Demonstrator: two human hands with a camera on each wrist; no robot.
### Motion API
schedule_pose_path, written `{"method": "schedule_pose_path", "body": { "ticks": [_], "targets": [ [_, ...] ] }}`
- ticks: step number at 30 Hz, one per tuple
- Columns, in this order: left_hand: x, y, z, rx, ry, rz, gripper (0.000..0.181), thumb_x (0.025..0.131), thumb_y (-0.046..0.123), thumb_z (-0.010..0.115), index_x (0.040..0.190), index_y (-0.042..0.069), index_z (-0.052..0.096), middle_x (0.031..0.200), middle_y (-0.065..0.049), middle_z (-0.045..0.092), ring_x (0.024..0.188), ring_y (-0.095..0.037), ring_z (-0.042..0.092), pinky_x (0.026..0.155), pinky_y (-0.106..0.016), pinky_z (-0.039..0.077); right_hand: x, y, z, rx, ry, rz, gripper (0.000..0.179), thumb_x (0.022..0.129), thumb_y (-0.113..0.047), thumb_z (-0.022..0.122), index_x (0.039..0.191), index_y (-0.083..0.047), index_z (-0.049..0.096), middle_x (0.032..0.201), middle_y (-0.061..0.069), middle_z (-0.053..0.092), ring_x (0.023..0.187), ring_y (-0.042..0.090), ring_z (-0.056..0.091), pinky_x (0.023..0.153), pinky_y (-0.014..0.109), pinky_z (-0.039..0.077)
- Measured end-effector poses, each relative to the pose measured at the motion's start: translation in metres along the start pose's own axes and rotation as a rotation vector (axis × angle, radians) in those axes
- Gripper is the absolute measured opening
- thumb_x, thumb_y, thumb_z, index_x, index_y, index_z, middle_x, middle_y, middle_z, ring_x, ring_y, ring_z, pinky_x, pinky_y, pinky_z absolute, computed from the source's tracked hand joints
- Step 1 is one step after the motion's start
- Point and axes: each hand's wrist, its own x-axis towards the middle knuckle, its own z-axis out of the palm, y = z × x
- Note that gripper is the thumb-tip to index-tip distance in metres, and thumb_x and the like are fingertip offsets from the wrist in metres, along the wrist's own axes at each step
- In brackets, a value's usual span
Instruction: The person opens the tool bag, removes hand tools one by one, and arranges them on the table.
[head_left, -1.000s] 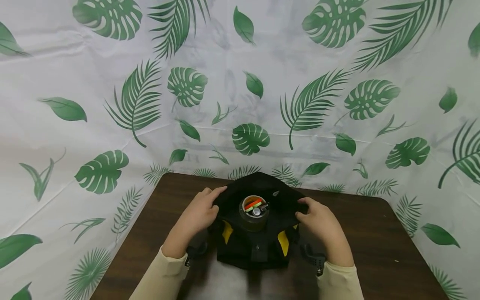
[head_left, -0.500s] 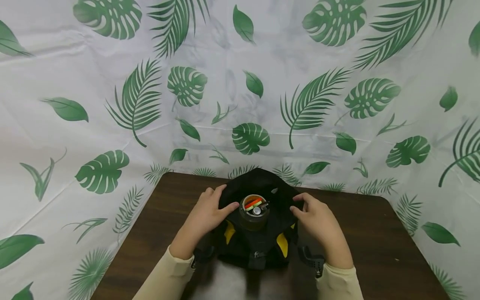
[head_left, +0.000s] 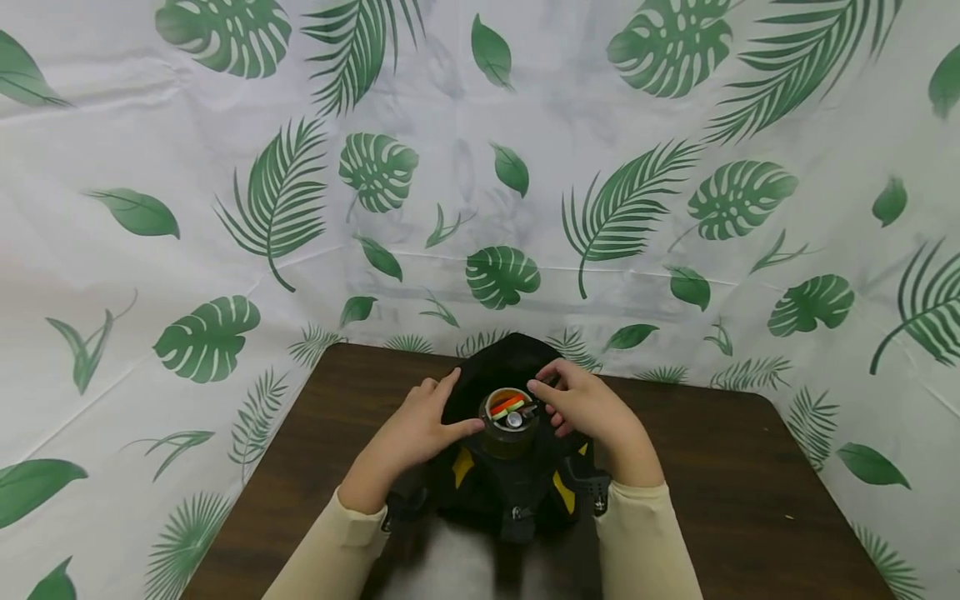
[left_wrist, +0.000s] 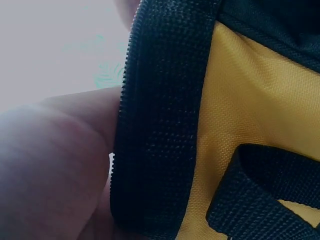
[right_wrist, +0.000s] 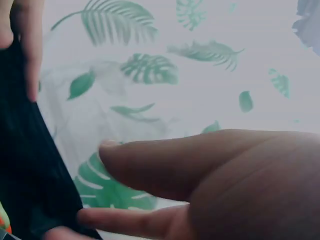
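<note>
- Black-and-yellow bag [head_left: 495, 357] on the brown desk [head_left: 720, 475]; zip edge [left_wrist: 157, 120] and black strap [left_wrist: 252, 207] fill much of left wrist view.
- Cup [head_left: 507, 446] at the bag's open mouth; orange and green sticks [head_left: 506, 407] inside, too small to read any print.
- Left hand [head_left: 405, 429]: thumb and forefinger spread apart, at bag's edge.
- Right hand [head_left: 592, 408]: thumb and fingers apart, just beside cup; contact unclear.
</note>
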Motion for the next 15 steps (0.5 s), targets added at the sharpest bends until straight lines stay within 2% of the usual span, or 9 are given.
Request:
{"method": "schedule_pose_path", "body": {
  "ticks": [3,7,15],
  "targets": [
    [0.000,0.000,-0.001,0.008,-0.009,0.003,0.100,0.098,0.066,0.072,0.176,0.023,0.025,0.167,-0.026,0.043,0.157,-0.047,0.042,0.120,-0.069,0.043,0.016,-0.005,0.001,-0.035,-0.062,0.056,0.051,0.111,-0.045,0.064,0.145,-0.008,0.056,0.109,0.023,0.067,0.084,0.027,0.074,0.074,0.040,0.067],
    [0.001,-0.001,-0.002,0.008,-0.024,0.012,0.101,0.099,0.067,0.071,0.177,0.025,0.023,0.169,-0.027,0.040,0.158,-0.049,0.040,0.121,-0.070,0.042,0.029,-0.006,0.001,-0.102,-0.086,0.114,0.056,0.111,-0.045,0.062,0.149,-0.004,0.053,0.116,0.026,0.069,0.084,0.029,0.078,0.077,0.043,0.068],
    [0.001,-0.002,-0.002,-0.001,-0.041,0.015,0.102,0.099,0.068,0.070,0.177,0.025,0.020,0.171,-0.026,0.038,0.159,-0.048,0.039,0.122,-0.069,0.041,0.046,0.010,0.010,-0.229,-0.120,0.121,0.054,0.111,-0.044,0.062,0.145,-0.003,0.059,0.114,0.019,0.072,0.086,0.028,0.074,0.078,0.044,0.065]
  ]
}}
